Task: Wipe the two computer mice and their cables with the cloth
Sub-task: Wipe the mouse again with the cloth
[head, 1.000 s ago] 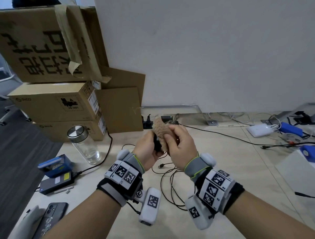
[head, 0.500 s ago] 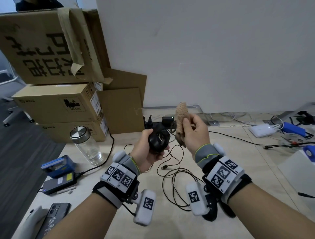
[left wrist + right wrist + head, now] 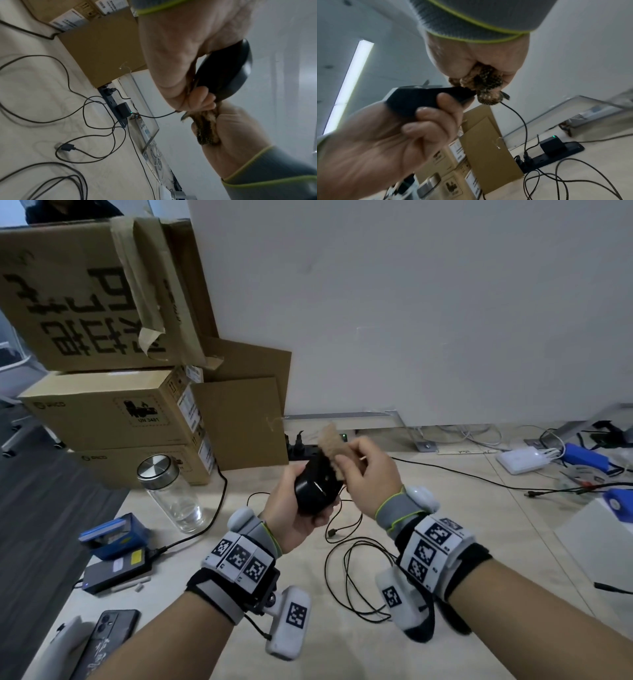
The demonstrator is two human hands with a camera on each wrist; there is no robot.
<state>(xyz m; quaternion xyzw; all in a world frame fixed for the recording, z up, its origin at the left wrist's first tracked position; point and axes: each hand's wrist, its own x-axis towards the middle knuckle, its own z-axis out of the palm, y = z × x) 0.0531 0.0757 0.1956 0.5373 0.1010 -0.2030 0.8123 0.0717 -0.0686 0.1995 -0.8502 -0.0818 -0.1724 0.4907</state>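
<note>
My left hand [image 3: 291, 505] grips a black computer mouse [image 3: 317, 486] held up above the table, its fingers curled under the body [image 3: 419, 102]. My right hand [image 3: 366, 470] holds a bunched tan cloth [image 3: 332, 441] and presses it against the far end of the mouse [image 3: 223, 73]. The cloth [image 3: 481, 83] sticks out of the right fist where it meets the mouse. The mouse's thin black cable [image 3: 346, 570] hangs down from the mouse and lies looped on the table, ending in a USB plug [image 3: 66, 146]. A second mouse is not visible.
Stacked cardboard boxes [image 3: 113, 405] stand at the back left, with a lidded glass jar [image 3: 171, 494] in front. A power strip [image 3: 556, 150] lies by the wall. A blue box, a power bank [image 3: 116, 570] and a phone [image 3: 106, 642] lie at the left; chargers and cables sit at the right.
A second ago the cloth was on the mouse; half a second ago my right hand lifted it clear. Now the cloth is back down against the mouse's far end.
</note>
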